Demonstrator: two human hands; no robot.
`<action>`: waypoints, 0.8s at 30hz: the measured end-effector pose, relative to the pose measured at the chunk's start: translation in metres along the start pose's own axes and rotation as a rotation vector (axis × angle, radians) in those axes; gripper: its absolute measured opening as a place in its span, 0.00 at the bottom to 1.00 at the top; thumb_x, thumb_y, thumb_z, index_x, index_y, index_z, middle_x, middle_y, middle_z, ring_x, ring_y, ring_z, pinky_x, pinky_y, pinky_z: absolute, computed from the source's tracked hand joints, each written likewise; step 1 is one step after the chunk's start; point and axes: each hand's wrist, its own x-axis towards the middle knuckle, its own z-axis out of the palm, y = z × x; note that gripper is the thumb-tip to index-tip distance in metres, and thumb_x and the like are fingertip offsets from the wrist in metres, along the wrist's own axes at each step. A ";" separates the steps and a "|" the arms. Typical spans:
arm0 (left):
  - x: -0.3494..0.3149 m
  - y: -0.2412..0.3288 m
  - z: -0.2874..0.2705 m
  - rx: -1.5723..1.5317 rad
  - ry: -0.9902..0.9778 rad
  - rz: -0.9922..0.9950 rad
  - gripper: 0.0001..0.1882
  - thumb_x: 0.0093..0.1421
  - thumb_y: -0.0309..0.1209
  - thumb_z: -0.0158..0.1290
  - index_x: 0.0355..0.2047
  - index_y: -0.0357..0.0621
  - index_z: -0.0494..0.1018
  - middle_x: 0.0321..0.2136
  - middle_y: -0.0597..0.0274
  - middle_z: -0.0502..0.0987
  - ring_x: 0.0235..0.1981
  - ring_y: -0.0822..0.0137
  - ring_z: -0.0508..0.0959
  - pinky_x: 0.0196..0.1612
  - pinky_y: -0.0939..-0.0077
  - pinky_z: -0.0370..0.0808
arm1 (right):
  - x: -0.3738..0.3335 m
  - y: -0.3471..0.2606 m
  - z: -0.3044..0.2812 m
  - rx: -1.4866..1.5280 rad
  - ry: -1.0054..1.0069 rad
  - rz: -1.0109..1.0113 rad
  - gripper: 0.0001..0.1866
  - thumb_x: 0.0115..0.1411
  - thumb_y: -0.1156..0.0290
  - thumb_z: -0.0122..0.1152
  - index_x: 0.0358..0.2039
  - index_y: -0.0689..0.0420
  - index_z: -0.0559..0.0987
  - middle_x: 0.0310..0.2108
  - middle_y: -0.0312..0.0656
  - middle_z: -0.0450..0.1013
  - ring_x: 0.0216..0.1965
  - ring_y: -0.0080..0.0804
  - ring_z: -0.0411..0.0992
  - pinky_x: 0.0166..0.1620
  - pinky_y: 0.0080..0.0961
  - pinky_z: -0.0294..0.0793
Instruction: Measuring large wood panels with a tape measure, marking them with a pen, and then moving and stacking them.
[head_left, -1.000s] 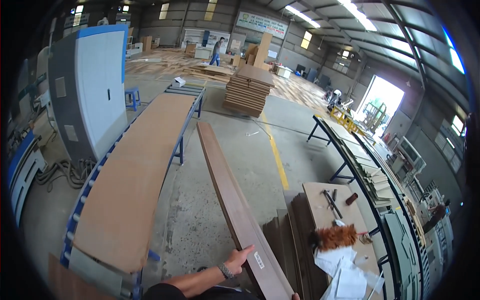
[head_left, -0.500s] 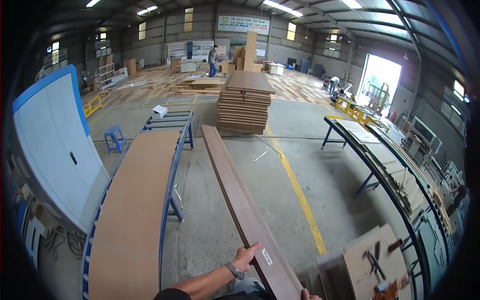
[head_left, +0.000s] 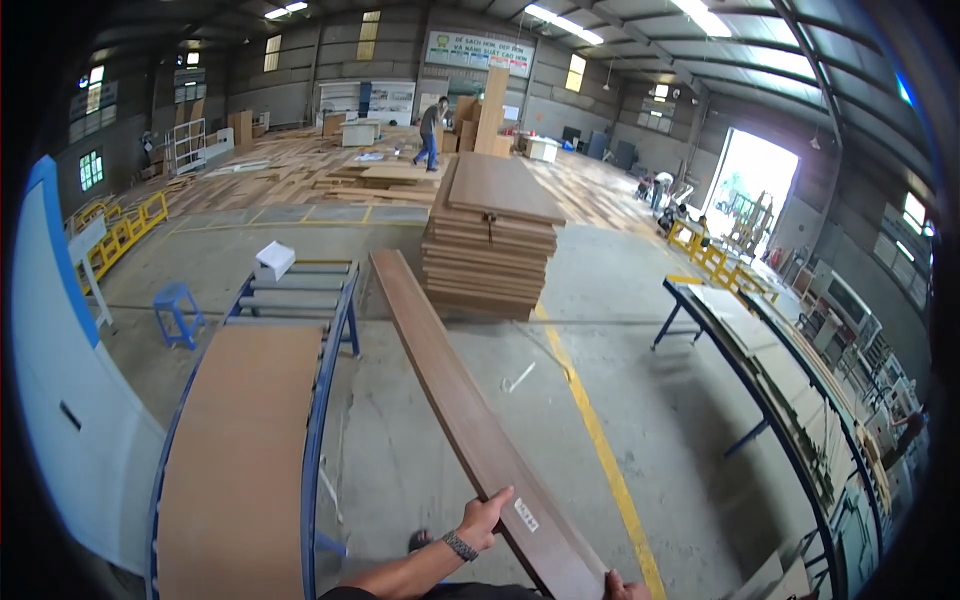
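A long brown wooden plank [head_left: 440,385] stretches out ahead of me, tilted away toward the stacked boards. Its left edge is gripped by my left hand [head_left: 484,519], thumb on top and fingers underneath. A small white label [head_left: 526,514] is stuck on the face just beside that thumb. At the plank's near end, my right hand [head_left: 625,588] holds the right edge; only part of it shows at the bottom of the picture. The far end of the plank hangs over the floor, close to the left side of the board stack [head_left: 488,255].
Left of me runs a blue roller conveyor [head_left: 312,440] bearing a long brown panel [head_left: 240,450] and a white box [head_left: 274,261]. A blue stool [head_left: 177,314] stands beyond it. On the right is a long blue-framed table [head_left: 770,400] with strips. A person [head_left: 431,133] walks behind the stack.
I have moved forward with the plank, so the board stack looks nearer. The white cabinet-like machine has slid toward the left rim, and the cart with tools has dropped out of view.
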 end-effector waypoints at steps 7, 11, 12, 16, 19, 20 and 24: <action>0.194 0.221 0.003 0.003 -0.054 -0.068 0.29 0.56 0.41 0.66 0.50 0.31 0.74 0.46 0.55 0.80 0.46 0.63 0.79 0.49 0.67 0.77 | 0.131 -0.244 -0.001 0.060 0.052 0.048 0.44 0.65 0.34 0.39 0.49 0.70 0.76 0.47 0.70 0.73 0.52 0.65 0.71 0.51 0.52 0.70; 0.328 0.301 -0.011 0.013 -0.023 0.020 0.27 0.58 0.40 0.66 0.50 0.32 0.74 0.45 0.56 0.79 0.45 0.65 0.79 0.48 0.70 0.77 | 0.226 -0.384 0.004 0.079 -0.042 0.080 0.44 0.65 0.35 0.40 0.50 0.71 0.76 0.48 0.70 0.73 0.53 0.65 0.71 0.53 0.51 0.69; 0.365 0.325 -0.013 0.002 -0.040 0.030 0.26 0.58 0.39 0.65 0.50 0.32 0.74 0.46 0.56 0.79 0.45 0.65 0.79 0.48 0.70 0.77 | 0.256 -0.415 0.008 0.085 -0.035 0.069 0.43 0.65 0.35 0.40 0.50 0.71 0.76 0.48 0.70 0.72 0.53 0.65 0.71 0.54 0.51 0.69; 0.501 0.423 -0.014 0.014 0.042 -0.022 0.26 0.59 0.37 0.64 0.51 0.32 0.73 0.46 0.56 0.79 0.44 0.63 0.80 0.46 0.66 0.79 | 0.388 -0.527 0.033 0.083 -0.047 0.032 0.43 0.65 0.35 0.41 0.51 0.71 0.76 0.49 0.71 0.72 0.55 0.64 0.70 0.55 0.51 0.68; 0.586 0.512 -0.012 0.067 0.093 -0.019 0.24 0.59 0.36 0.64 0.51 0.33 0.73 0.45 0.56 0.79 0.44 0.62 0.81 0.45 0.64 0.80 | 0.476 -0.611 0.047 0.119 -0.091 0.023 0.41 0.66 0.36 0.43 0.48 0.69 0.78 0.47 0.71 0.73 0.54 0.65 0.71 0.55 0.50 0.68; 0.611 0.545 -0.015 0.061 0.094 -0.024 0.23 0.59 0.36 0.64 0.50 0.34 0.73 0.44 0.57 0.79 0.43 0.62 0.81 0.44 0.65 0.81 | 0.493 -0.643 0.045 0.112 -0.106 0.034 0.41 0.66 0.36 0.43 0.48 0.69 0.78 0.47 0.71 0.73 0.54 0.65 0.71 0.55 0.50 0.68; 0.699 0.663 -0.011 0.021 0.068 0.015 0.22 0.60 0.36 0.63 0.50 0.37 0.73 0.44 0.58 0.79 0.42 0.62 0.81 0.44 0.65 0.81 | 0.572 -0.770 0.032 0.114 -0.104 -0.006 0.39 0.66 0.38 0.44 0.49 0.67 0.79 0.49 0.68 0.73 0.56 0.63 0.70 0.57 0.47 0.68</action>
